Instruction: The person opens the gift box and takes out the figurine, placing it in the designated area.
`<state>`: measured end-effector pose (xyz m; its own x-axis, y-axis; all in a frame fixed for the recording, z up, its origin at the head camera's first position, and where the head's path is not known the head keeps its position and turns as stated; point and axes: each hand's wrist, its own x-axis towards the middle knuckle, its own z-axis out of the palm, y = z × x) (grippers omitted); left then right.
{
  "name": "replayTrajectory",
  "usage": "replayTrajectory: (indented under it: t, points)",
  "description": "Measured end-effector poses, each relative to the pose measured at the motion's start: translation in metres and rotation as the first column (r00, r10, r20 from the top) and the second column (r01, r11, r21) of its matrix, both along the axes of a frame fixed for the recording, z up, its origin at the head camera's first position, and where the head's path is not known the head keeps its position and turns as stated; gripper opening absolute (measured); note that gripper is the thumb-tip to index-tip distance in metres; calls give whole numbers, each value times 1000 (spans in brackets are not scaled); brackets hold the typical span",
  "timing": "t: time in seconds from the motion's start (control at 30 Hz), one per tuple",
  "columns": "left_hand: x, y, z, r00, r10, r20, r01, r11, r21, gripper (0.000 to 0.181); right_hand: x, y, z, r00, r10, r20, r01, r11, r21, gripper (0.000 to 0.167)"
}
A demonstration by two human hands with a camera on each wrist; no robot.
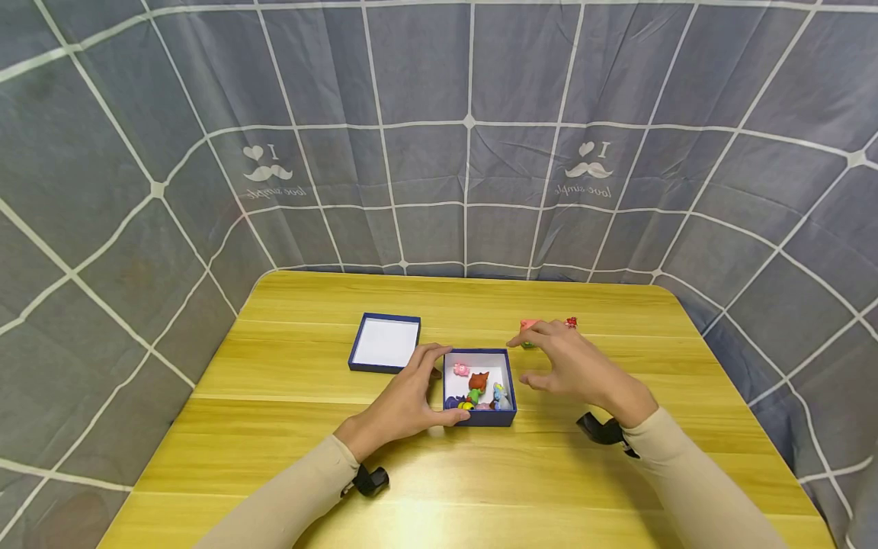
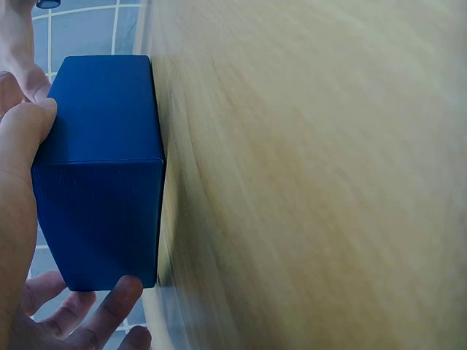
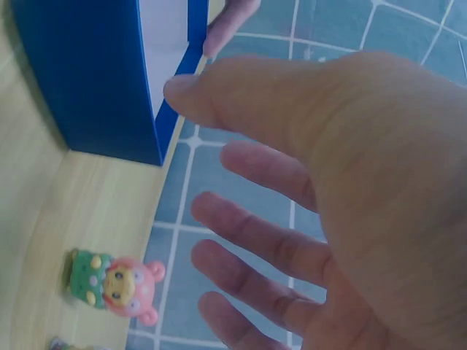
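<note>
A small dark blue box (image 1: 490, 418) with a white inside stands uncovered on the table. My left hand (image 1: 405, 396) grips it at the left, thumb on the near edge and fingers at the far corner; the left wrist view shows the blue walls (image 2: 102, 219) between thumb and fingers. Inside lie several small toy figures: a pink one (image 1: 461, 370), a reddish-brown one (image 1: 478, 383), a blue one (image 1: 501, 396) and others near the front wall. Just off the right side hovers my right hand (image 1: 572, 366), fingers spread and holding nothing.
A shallow blue lid (image 1: 386, 341), white inside, lies left of the box. Beyond my right hand stands a pink-and-green toy figure (image 3: 117, 284), with a small red item (image 1: 571, 322) close by. Grey checked curtain (image 1: 425, 168) surrounds the wooden table (image 1: 439, 488).
</note>
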<state>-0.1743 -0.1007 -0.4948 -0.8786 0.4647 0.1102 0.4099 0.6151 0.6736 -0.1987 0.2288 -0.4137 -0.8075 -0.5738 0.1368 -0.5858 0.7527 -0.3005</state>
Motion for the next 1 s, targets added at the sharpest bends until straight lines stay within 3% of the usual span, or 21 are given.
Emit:
replayTrajectory:
  t: [0.37,0.77,1.0]
  points:
    - [3,2,-5,1000,6,-14,-6,1000,1,114,9,-16,-2,994,112,16,-113,992,55,47]
    - [7,5,-9,1000,2,-20,-1,1000,19,114,10,-24,-14,978,152,144,-164,983,77,38]
    - [9,7,-11,1000,11,-12,-11,1000,24,115,8,-25,-17,958,198,207,-214,975,57,34]
